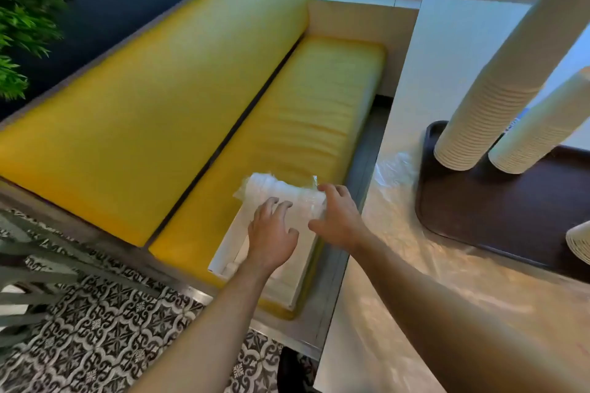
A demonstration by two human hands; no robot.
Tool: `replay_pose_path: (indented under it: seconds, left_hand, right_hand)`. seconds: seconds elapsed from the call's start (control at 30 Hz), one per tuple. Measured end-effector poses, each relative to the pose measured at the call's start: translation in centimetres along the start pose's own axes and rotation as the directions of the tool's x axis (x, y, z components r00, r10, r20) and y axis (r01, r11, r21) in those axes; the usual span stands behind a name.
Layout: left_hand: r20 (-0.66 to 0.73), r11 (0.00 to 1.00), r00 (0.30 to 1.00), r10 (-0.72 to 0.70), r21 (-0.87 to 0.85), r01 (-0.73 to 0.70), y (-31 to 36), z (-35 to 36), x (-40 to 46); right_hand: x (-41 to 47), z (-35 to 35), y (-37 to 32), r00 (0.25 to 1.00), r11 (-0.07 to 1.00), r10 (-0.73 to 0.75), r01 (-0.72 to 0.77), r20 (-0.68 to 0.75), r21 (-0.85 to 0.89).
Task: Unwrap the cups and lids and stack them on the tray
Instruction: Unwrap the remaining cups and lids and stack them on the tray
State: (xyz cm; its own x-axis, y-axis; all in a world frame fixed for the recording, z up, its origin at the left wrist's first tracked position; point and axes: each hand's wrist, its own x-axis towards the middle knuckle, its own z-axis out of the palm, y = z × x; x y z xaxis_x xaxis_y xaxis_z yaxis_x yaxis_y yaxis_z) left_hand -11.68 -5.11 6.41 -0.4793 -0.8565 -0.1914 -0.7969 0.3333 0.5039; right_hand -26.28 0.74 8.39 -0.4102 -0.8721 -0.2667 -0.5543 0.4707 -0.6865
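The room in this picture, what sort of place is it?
Probably a cafe or restaurant seating area: a yellow padded bench, a serving tray with tall stacks of paper cups, and a plant wall.

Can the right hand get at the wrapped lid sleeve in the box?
Probably yes: the right hand is already at the wrapped sleeve's end, the box is open-topped, and nothing lies between them.

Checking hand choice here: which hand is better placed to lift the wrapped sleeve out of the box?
Probably the right hand: its fingers already reach the sleeve; the left hand hovers nearer the box.
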Motion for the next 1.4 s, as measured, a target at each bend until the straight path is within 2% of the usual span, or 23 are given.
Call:
replay_pose_path:
  seconds: [0.1,0.23,0.4,0.57,0.9,1.0,1.07,1.13,1.17,1.2,1.23,1.27,1.3,1.33,1.37,1.4]
  left_hand:
    - [0.157,0.955,0.987,0.035,0.287,-0.079,-3.7,-0.2,3.9]
    - [0.331,0.872,0.941,0.075,0.436,-0.223,-5.8,0.4,7.7]
    - [0.419,0.818,0.898,0.135,0.464,-0.339,-6.2,2.3,10.5]
    - [0.443,0.832,0.883,0.154,0.424,-0.358,-7.2,4.0,11.8]
    - [0.406,0.842,0.899,0.161,0.418,-0.34,-7.1,3.7,12.2]
    - [0.393,0.875,0.901,0.187,0.351,-0.334,-6.7,3.5,12.2]
    - [0.335,0.919,0.911,0.242,0.222,-0.326,-6.4,3.2,12.3]
    - [0.203,0.97,0.949,0.242,-0.025,-0.242,-5.5,2.4,12.3]
    - [0.154,0.968,0.974,0.169,-0.21,-0.135,-4.8,1.7,12.2]
    - [0.163,0.911,0.985,0.062,-0.413,0.011,-3.9,0.8,11.9]
    - [0.244,0.787,0.969,-0.031,-0.592,0.174,-2.8,-0.3,11.3]
    - [0.368,0.617,0.926,-0.082,-0.711,0.338,-1.8,-1.4,10.8]
    - [0.493,0.453,0.867,-0.079,-0.757,0.471,-1.1,-2.2,10.3]
    - [0.586,0.333,0.81,-0.03,-0.758,0.561,-0.4,-3.0,9.7]
    - [0.638,0.264,0.769,0.033,-0.748,0.609,0.3,-3.5,9.1]
    - [0.66,0.235,0.746,0.085,-0.741,0.629,0.9,-3.7,8.5]
  right_hand:
    - [4.3,2.8,-0.1,0.997,0.99,0.074,-0.071,0.017,-0.125]
    - [8.5,4.7,1.1,0.991,0.954,0.131,-0.115,0.04,-0.276]
    - [11.8,6.1,2.2,0.977,0.903,0.182,-0.122,0.109,-0.412]
    - [13.4,7.8,3.1,0.951,0.9,0.253,-0.164,0.178,-0.403]
    - [13.5,7.3,2.0,0.97,0.892,0.241,-0.203,0.043,-0.405]
    - [12.4,5.8,1.3,0.976,0.922,0.219,-0.206,0.005,-0.327]
    - [11.5,4.7,0.9,0.979,0.949,0.2,-0.201,-0.028,-0.245]
    - [10.3,3.3,0.3,0.984,0.976,0.164,-0.171,-0.063,-0.133]
    - [9.7,2.7,0.0,0.986,0.986,0.146,-0.152,-0.08,-0.074]
    - [9.1,2.1,-0.3,0.987,0.991,0.129,-0.131,-0.1,-0.011]
    - [8.1,1.3,-0.6,0.986,0.993,0.113,-0.107,-0.124,0.055]
    - [7.2,0.7,-0.9,0.984,0.989,0.095,-0.077,-0.151,0.125]
    - [6.2,0.1,-1.1,0.981,0.98,0.08,-0.044,-0.178,0.195]
    - [5.0,-0.6,-1.4,0.977,0.966,0.063,-0.008,-0.205,0.259]
    - [3.9,-1.3,-1.6,0.974,0.952,0.046,0.025,-0.223,0.305]
    - [2.9,-1.7,-1.8,0.972,0.94,0.027,0.054,-0.232,0.337]
